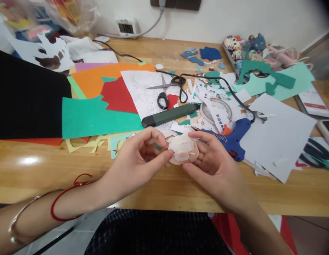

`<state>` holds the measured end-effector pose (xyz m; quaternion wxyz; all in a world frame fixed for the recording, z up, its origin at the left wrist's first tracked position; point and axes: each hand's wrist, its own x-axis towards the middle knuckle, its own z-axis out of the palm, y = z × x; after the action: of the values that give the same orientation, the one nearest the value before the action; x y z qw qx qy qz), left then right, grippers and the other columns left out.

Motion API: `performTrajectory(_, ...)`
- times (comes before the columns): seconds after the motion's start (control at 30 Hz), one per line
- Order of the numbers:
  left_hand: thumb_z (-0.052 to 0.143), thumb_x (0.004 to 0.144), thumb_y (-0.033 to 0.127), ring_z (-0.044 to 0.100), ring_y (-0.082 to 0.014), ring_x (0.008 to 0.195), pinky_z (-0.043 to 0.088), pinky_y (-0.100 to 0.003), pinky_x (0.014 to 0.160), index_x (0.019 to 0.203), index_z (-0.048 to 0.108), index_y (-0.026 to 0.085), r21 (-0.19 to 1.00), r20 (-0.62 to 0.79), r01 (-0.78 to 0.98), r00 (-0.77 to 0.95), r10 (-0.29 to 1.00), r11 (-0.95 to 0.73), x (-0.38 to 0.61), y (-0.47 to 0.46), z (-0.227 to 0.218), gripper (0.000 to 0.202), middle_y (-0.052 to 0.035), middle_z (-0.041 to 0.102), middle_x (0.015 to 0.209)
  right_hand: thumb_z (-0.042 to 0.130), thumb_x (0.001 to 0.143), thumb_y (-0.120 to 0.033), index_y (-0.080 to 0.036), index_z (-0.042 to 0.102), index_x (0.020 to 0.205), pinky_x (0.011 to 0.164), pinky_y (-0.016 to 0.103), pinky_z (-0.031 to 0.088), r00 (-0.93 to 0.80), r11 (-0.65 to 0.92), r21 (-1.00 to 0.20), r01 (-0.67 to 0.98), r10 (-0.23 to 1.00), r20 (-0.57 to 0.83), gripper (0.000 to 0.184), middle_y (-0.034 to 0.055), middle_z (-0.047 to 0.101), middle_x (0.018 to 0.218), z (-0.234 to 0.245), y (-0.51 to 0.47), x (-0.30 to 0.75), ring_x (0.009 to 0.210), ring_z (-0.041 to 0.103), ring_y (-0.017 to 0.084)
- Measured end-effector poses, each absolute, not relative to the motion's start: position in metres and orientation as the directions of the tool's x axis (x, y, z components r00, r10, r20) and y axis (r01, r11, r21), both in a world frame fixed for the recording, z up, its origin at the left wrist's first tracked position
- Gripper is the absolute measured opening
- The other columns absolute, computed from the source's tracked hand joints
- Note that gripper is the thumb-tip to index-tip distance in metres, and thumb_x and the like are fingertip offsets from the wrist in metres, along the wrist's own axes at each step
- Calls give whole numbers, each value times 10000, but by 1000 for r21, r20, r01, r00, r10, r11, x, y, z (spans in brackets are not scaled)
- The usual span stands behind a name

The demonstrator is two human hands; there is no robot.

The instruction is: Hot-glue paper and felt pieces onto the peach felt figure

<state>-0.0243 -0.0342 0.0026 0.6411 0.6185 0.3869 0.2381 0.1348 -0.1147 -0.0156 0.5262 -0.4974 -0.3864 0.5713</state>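
A small white and pale pink paper cutout [182,147], built of layered pieces, is held up over the table's front part. My left hand [143,152] pinches its left edge between thumb and fingers. On the other side, my right hand [214,156] grips its right edge, thumb below and forefinger above. Just behind my hands lie a dark green utility knife [169,115] and a blue hot glue gun [233,140] with an orange trigger. Black-handled scissors [166,90] rest open beyond the knife.
Coloured paper sheets, including black [28,95] and teal [100,117], cover the left side. White and green scraps surround a tape roll [228,109]. A white sheet [278,131] lies at right, and the glue gun's black cord [228,85] crosses the table. A digital clock [126,27] stands behind.
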Motion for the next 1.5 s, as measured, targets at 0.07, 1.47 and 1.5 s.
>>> performTrajectory(0.07, 628, 768, 143, 626, -74, 629, 518, -158, 582, 794, 454, 163, 975, -220, 155, 598, 771, 158, -24, -34, 2, 177, 32, 552, 747, 593, 809, -163, -304, 410, 1148, 896, 318, 494, 43, -168, -962, -215, 983, -181, 410, 21, 596, 1129, -15, -115, 135, 995, 609, 146)
performTrajectory(1.47, 534, 865, 184, 432, -228, 1204, 368, -390, 1006, 1145, 544, 139, 459, 273, 231, 882, 384, -858, -32, -43, -22, 284, -95, 548, 1227, 546, 842, -316, -241, 501, 1100, 865, 344, 452, -1, 18, -444, 896, 999, 38, 272, 58, 504, 1171, -1, -131, 162, 1074, 500, 195)
performTrajectory(1.5, 528, 869, 181, 442, -239, 1196, 382, -396, 988, 1128, 559, 144, 420, 297, 221, 883, 364, -880, -32, -44, -22, 263, -100, 557, 1220, 529, 854, -310, -234, 523, 1062, 874, 346, 441, 7, 12, -430, 903, 999, 42, 221, 56, 517, 1142, -1, -132, 164, 1057, 504, 190)
